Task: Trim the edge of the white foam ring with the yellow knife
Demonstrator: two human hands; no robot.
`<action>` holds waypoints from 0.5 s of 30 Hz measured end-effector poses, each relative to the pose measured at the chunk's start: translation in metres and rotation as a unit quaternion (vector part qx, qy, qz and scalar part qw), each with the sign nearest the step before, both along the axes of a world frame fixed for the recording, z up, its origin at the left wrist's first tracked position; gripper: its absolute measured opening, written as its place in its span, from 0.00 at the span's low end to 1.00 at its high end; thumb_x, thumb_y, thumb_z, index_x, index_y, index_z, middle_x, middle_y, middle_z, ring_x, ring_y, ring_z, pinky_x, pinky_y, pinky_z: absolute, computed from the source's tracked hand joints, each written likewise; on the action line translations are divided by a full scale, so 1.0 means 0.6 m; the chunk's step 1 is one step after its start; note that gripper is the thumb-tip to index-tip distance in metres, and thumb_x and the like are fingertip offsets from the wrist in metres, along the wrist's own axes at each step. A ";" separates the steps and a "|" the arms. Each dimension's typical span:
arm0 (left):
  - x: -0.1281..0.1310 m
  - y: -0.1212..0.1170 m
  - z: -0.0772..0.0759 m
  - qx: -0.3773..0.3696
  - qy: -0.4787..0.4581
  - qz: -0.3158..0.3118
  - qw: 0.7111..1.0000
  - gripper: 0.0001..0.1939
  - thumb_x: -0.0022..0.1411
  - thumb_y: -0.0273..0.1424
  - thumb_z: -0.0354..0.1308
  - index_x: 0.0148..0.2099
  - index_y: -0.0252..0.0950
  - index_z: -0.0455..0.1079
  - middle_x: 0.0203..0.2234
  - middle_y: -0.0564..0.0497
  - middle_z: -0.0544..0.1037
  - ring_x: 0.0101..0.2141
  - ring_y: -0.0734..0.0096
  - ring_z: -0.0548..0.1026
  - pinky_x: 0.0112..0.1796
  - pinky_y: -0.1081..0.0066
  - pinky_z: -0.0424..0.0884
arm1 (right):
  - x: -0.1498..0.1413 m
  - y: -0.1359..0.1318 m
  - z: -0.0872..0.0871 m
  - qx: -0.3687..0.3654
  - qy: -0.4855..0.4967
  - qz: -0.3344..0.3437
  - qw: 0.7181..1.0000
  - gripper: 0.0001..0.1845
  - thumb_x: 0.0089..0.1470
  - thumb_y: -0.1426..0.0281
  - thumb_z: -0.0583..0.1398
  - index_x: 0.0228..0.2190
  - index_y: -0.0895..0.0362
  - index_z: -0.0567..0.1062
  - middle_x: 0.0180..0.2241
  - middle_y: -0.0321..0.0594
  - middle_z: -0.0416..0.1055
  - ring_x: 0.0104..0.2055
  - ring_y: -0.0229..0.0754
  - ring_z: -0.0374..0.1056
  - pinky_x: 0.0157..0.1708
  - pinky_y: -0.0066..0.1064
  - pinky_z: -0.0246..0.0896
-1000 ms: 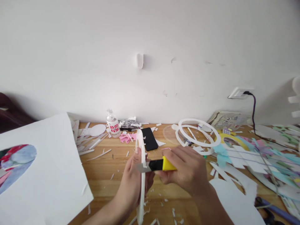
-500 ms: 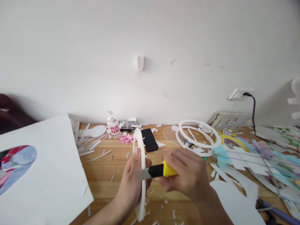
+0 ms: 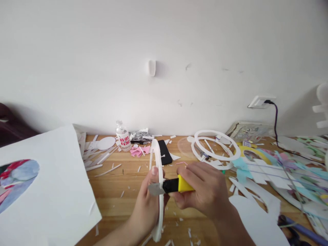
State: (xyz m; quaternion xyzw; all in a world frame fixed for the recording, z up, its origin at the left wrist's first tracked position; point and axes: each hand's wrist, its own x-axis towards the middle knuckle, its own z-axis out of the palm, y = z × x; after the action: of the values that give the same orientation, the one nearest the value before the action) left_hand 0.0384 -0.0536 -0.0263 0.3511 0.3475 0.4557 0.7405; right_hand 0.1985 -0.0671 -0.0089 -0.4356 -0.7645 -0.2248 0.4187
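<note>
My left hand (image 3: 150,196) is closed around a white foam-like ring (image 3: 159,215), which it holds upright and nearly edge-on above the table. My right hand (image 3: 202,189) grips the yellow handle of a utility knife (image 3: 185,184). The knife's blade points left and lies across the ring's edge, close to my left thumb. Whether the blade bites into the ring cannot be made out. Small white shavings (image 3: 181,219) are scattered on the wood below my hands.
Behind the ring lie a black phone (image 3: 165,153), pink scraps (image 3: 138,151) and a plastic bottle (image 3: 123,136). White rings (image 3: 217,157) and coloured cut-outs (image 3: 271,174) cover the right side. A large white board (image 3: 64,177) with a picture stands left. A cord (image 3: 276,123) runs from the wall socket.
The ring and my left hand have shifted slightly right, and the ring has turned a little. The knife blade now lies farther across the ring's edge. My right hand has hardly moved.
</note>
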 end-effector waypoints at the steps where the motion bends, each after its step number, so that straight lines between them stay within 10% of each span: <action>1: 0.000 0.000 -0.001 0.006 -0.001 0.001 1.000 0.29 0.52 0.59 0.60 0.27 0.38 0.59 0.13 0.62 0.56 0.15 0.83 0.51 0.17 0.79 0.50 | 0.001 0.000 0.001 0.002 -0.001 -0.002 1.000 0.17 0.58 0.55 0.58 0.31 0.57 0.72 0.21 0.37 0.69 0.24 0.37 0.63 0.27 0.31 0.54; 15: -0.002 -0.001 -0.030 0.063 0.025 0.006 0.998 0.24 0.59 0.53 0.59 0.28 0.38 0.61 0.16 0.59 0.60 0.21 0.78 0.58 0.24 0.76 0.59 | 0.013 0.000 0.006 0.008 -0.005 0.001 1.000 0.17 0.58 0.56 0.58 0.30 0.58 0.72 0.21 0.36 0.67 0.24 0.37 0.62 0.27 0.31 0.53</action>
State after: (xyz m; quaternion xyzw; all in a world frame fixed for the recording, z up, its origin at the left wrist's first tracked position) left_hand 0.0369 -0.0542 -0.0443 0.4064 0.3386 0.4726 0.7049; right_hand 0.2065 -0.0673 -0.0052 -0.4306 -0.7651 -0.2329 0.4184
